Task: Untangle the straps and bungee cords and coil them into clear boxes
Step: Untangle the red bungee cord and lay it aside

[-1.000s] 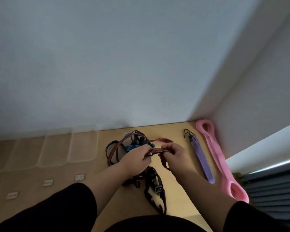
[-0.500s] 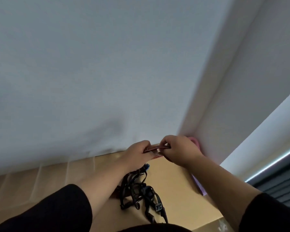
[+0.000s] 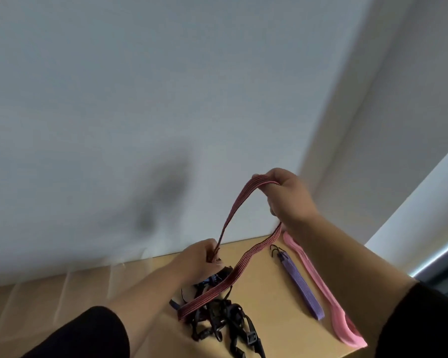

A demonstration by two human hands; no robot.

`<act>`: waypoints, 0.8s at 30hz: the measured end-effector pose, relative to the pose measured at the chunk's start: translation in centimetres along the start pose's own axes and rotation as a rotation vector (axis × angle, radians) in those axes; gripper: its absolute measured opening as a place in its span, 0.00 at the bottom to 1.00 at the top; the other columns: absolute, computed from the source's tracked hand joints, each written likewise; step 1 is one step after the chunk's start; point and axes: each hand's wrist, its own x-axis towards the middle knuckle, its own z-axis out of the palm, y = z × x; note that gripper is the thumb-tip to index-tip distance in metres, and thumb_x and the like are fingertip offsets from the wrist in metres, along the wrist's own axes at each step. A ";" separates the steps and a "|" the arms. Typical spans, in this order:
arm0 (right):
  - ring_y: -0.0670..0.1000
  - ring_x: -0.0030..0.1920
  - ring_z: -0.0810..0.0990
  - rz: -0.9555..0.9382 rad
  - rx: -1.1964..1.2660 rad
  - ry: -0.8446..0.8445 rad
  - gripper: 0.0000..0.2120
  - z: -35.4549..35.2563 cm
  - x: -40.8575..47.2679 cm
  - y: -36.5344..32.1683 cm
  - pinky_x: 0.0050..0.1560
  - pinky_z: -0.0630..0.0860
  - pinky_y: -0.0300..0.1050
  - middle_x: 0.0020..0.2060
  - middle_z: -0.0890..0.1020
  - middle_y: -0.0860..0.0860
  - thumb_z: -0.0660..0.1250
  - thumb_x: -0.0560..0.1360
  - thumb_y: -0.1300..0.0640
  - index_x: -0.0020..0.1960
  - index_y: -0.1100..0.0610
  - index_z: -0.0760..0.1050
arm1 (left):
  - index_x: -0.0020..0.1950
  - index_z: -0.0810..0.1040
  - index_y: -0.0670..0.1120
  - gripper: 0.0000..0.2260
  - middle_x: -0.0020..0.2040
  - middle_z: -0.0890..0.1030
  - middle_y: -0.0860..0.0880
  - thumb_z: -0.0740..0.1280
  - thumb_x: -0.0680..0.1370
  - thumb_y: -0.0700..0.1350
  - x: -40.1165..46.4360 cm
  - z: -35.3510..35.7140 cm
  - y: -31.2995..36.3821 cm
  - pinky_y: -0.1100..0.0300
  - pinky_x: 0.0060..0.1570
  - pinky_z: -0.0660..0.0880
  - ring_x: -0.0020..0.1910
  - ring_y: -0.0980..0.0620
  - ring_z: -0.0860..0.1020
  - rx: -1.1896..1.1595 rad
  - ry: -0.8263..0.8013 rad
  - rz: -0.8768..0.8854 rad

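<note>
The right hand (image 3: 289,196) is raised high near the wall corner, its fingers curled over the top of the red striped strap (image 3: 239,266), which drapes across it like a loop. From there one run of the strap drops steeply down and to the left into the left hand (image 3: 201,255), which pinches it just above the counter (image 3: 274,306). The other run falls from under the right hand and slants down-left to the dark tangle of straps and cords (image 3: 217,321), where its lower end lies on top of the pile; whether it is caught in there cannot be told.

So the strap's long axis runs diagonally, high at the right and low at the left, and the left hand is the one nearer the tangle (the end that probably needs freeing). Pulling further up and right would likely draw the strap clear.

Just beside the right forearm, a purple bungee cord (image 3: 299,281) and a pink band (image 3: 318,281) lie straight and side by side on the counter, apart from the tangle. Clear boxes are faintly visible along the wall at left, too blurred to make out.
</note>
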 end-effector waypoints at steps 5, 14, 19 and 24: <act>0.41 0.24 0.68 -0.190 -0.181 -0.119 0.11 1.5 -0.5 -4.0 0.24 0.65 0.33 0.25 0.74 0.40 0.69 0.71 0.65 0.44 0.49 0.76 | 0.57 0.73 0.64 0.16 0.52 0.78 0.67 0.71 0.71 0.60 -1.3 -1.8 4.6 0.59 0.60 0.76 0.54 0.65 0.78 -0.276 -0.002 0.203; 0.41 0.32 0.76 -0.252 -0.242 -0.334 0.12 2.2 -1.3 -5.2 0.34 0.72 0.33 0.33 0.79 0.40 0.71 0.70 0.62 0.45 0.45 0.79 | 0.54 0.81 0.45 0.16 0.44 0.84 0.44 0.72 0.76 0.56 -1.9 -3.4 10.2 0.49 0.50 0.78 0.43 0.42 0.81 -0.674 -0.104 0.354; 0.49 0.33 0.78 0.061 0.129 -0.209 0.23 2.1 -1.7 -2.2 0.38 0.75 0.45 0.30 0.79 0.49 0.76 0.61 0.39 0.46 0.55 0.82 | 0.44 0.78 0.51 0.06 0.33 0.72 0.52 0.67 0.78 0.51 -1.3 -2.8 10.0 0.46 0.45 0.74 0.33 0.49 0.75 -0.685 -0.078 0.306; 0.50 0.25 0.64 0.183 0.253 -0.170 0.15 2.0 -2.9 0.1 0.28 0.65 0.42 0.24 0.67 0.48 0.77 0.63 0.42 0.34 0.50 0.75 | 0.44 0.76 0.46 0.04 0.33 0.75 0.50 0.66 0.73 0.46 -1.3 -1.5 8.5 0.52 0.48 0.71 0.36 0.49 0.74 -0.605 -0.149 0.239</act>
